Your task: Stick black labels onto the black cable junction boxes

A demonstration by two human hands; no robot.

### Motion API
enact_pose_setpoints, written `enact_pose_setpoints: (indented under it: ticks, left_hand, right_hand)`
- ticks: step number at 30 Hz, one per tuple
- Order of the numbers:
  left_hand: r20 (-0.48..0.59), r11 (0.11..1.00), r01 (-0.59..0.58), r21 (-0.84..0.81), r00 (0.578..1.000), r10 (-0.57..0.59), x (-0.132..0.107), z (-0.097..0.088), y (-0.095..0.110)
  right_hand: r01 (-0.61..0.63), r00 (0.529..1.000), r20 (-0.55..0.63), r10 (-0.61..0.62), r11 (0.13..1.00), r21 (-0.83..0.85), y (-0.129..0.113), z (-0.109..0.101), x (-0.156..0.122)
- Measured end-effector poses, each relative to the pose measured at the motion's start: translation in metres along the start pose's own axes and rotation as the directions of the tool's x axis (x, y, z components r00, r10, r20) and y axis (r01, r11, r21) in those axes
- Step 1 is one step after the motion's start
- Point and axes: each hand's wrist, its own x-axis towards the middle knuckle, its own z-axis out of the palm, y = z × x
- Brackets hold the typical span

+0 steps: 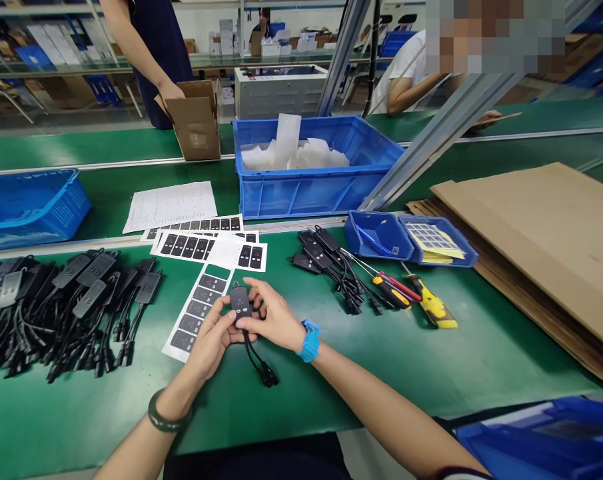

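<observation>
A small black control box (240, 300) with a metal loop on top and short cables hanging below is held between both hands. My left hand (212, 337) grips its left side, the thumb on its lower face. Around its right edge my right hand (275, 313) is closed, with the thumb pressing near the bottom corner. Under and beside my left hand lies a sticker sheet (200, 309) with a column of black labels. More label sheets (191, 245) overlap just behind. A large pile of similar control boxes (86, 287) is at the left, and a smaller bunch (321, 257) at the right.
Screwdrivers (434, 303) lie at the right, near small blue trays (378, 250). Flat cardboard (541, 247) covers the right side. A blue crate (301, 193) stands behind, below a slanted metal post (431, 147). Across the bench, a person's hand touches a carton (196, 127).
</observation>
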Motion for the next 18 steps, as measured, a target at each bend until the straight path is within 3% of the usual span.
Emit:
enact_pose_setpoints:
  ticks: [3, 8, 11, 16, 18]
  left_hand:
    - [-0.053, 0.992, -0.059, 0.111, 0.997, 0.065, 0.003, -0.003, -0.005]
    - [-0.058, 0.966, -0.076, 0.246, 0.994, 0.093, 0.005, -0.004, -0.012]
    - [-0.073, 0.968, -0.051, 0.245, 0.995, 0.071, 0.006, -0.002, -0.013]
    - [-0.095, 0.994, -0.057, 0.097, 0.993, 0.066, 0.005, 0.007, -0.002]
    - [-0.056, 0.984, -0.062, 0.168, 0.996, 0.072, 0.002, 0.006, 0.006]
  right_hand:
    - [-0.016, 0.993, 0.114, 0.006, 0.996, 0.088, 0.005, 0.006, -0.002]
    - [-0.011, 0.999, 0.050, 0.005, 0.992, 0.126, 0.010, 0.014, -0.001]
    - [0.022, 1.000, 0.019, -0.023, 0.999, 0.030, 0.008, 0.016, 0.000]
    - [0.106, 0.994, 0.015, -0.105, 0.969, -0.221, 0.003, 0.020, -0.003]
    - [0.143, 0.989, 0.025, -0.144, 0.919, -0.366, 0.006, 0.015, -0.002]
